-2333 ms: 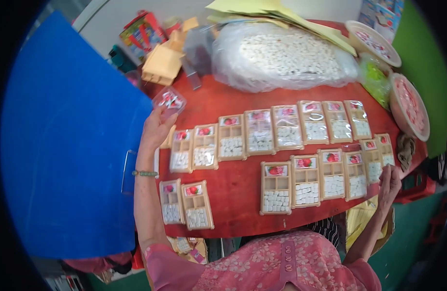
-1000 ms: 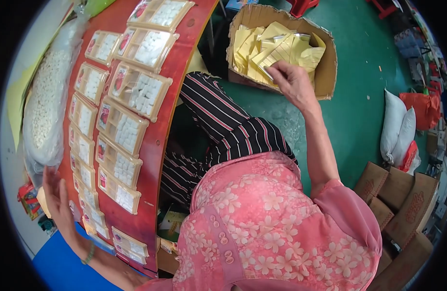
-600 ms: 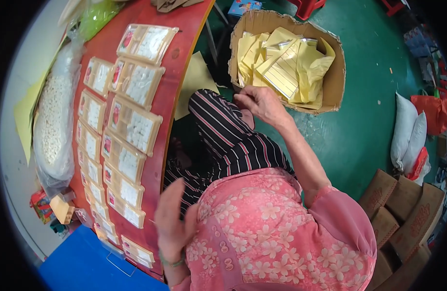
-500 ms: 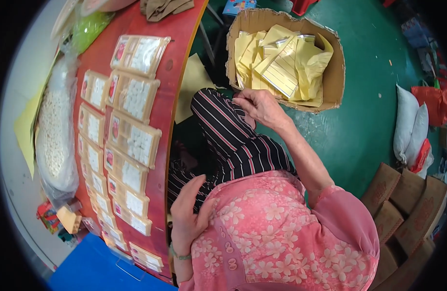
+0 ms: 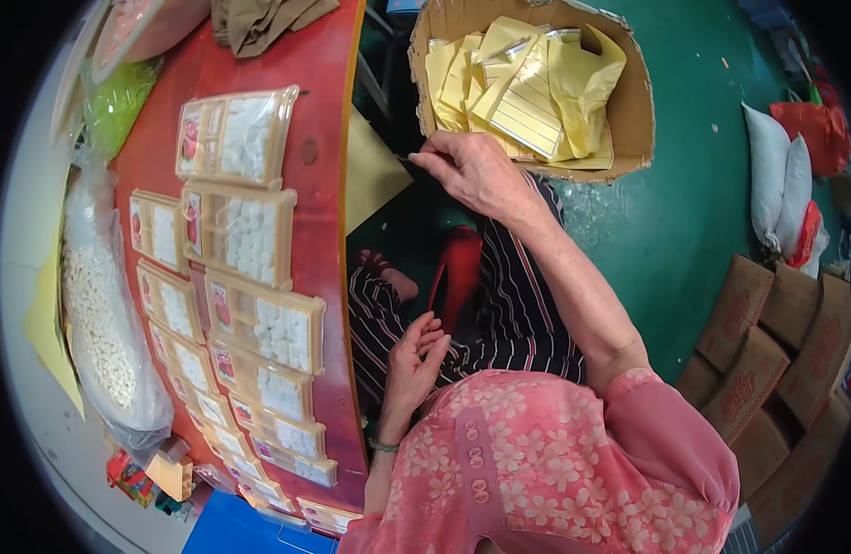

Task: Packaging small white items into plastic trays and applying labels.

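Note:
My right hand [image 5: 476, 175] is in front of the cardboard box's near left corner, its thumb and fingertips pinched together. A tiny dark bit shows at the fingertips, too small to name. A yellow sheet [image 5: 374, 171] lies beyond those fingertips, beside the table edge. My left hand [image 5: 414, 365] hovers over my lap, fingers loosely bent and apart, with nothing seen in it. Two rows of clear-wrapped beige trays [image 5: 282, 337], holding small white pieces and a red-printed card, lie on the red table [image 5: 314, 74] to the left.
The cardboard box [image 5: 642, 111] holds yellow packets [image 5: 527, 102]. A bag of white pieces [image 5: 111, 323] lies along the table's far side. Brown cartons [image 5: 758, 379] and white sacks [image 5: 767, 175] stand at right. Between my legs is a red object [image 5: 458, 268].
My right hand has moved left, away from my knee. My left hand has moved forward over my lap. My legs have parted, uncovering the red object, and the view has shifted.

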